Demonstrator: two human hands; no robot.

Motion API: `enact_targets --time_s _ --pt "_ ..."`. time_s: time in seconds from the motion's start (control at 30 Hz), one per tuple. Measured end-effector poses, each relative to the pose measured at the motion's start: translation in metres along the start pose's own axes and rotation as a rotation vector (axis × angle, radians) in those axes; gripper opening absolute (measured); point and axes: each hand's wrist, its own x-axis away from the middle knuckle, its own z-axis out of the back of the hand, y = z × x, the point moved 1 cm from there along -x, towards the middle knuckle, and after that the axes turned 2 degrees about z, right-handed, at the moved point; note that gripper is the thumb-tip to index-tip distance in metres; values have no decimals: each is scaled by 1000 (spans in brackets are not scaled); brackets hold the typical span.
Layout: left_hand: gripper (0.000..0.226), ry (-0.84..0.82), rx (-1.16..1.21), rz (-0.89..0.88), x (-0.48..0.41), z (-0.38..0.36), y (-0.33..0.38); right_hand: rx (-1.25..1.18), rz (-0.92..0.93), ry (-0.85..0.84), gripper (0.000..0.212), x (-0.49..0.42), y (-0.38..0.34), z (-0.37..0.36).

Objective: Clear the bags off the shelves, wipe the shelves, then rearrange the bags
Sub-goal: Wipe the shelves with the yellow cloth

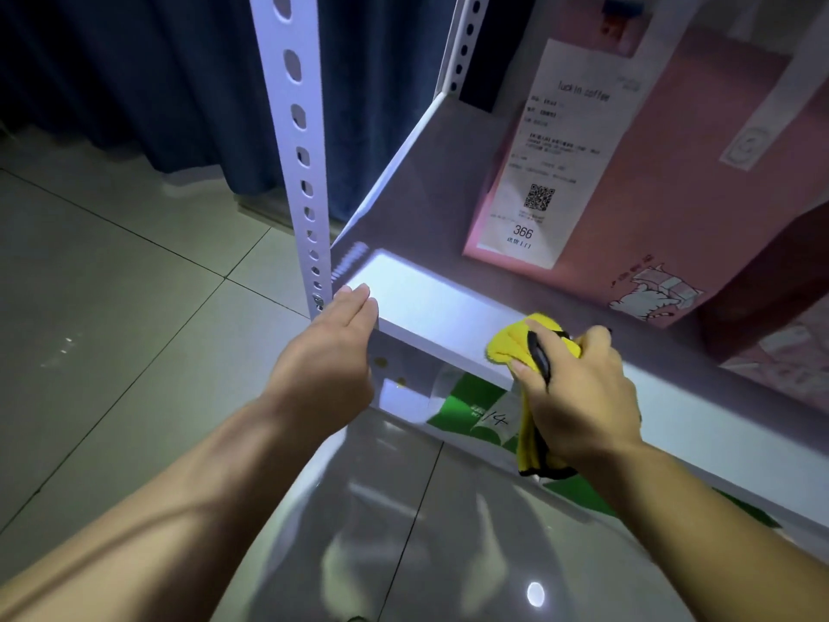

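A tall pink bag [673, 195] is being kept standing upright on the white shelf [426, 303], toward the back, with a long white slip [556, 163] stuck on its front (366 is printed on it). A yellow cloth [507, 347] is being held bunched up at the shelf's front edge. A green and white bag [466, 408] is being kept lower down, under that shelf.
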Motion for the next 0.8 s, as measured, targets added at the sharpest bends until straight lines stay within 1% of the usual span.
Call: enact_targets --time_s 0.07,0.1,0.17,0.23,0.3,0.4,0.47,0.53,0.63,0.73,0.8 --pt "64 11 0 -14 2 -3 0 3 -40 32 35 -5 -20 -5" --pt "65 17 -1 -20 3 -5 0 22 -23 46 39 -9 -34 -9" --pt "66 26 -6 -20 4 -7 1 61 65 67 44 -17 -64 -16" --pt "67 26 -14 -6 5 -8 2 60 146 84 42 -23 -87 -20" --pt "66 23 -25 7 5 -7 3 27 204 84 43 -25 -92 -22" --pt "64 -4 -52 12 5 -6 5 -20 266 52 47 -15 -68 -19" --pt "64 -34 -63 23 5 -7 7 -41 208 46 45 -5 -38 -15" --pt "64 -65 -73 36 6 -7 10 -79 92 33 43 5 -3 -9" --pt "68 -93 -91 55 4 -8 16 -55 -28 21 43 20 48 1" --pt "67 -93 -108 94 7 -7 28 -11 -106 41 54 36 82 9" --pt "61 -66 -85 47 18 -10 44 -14 -133 51 56 47 94 11"
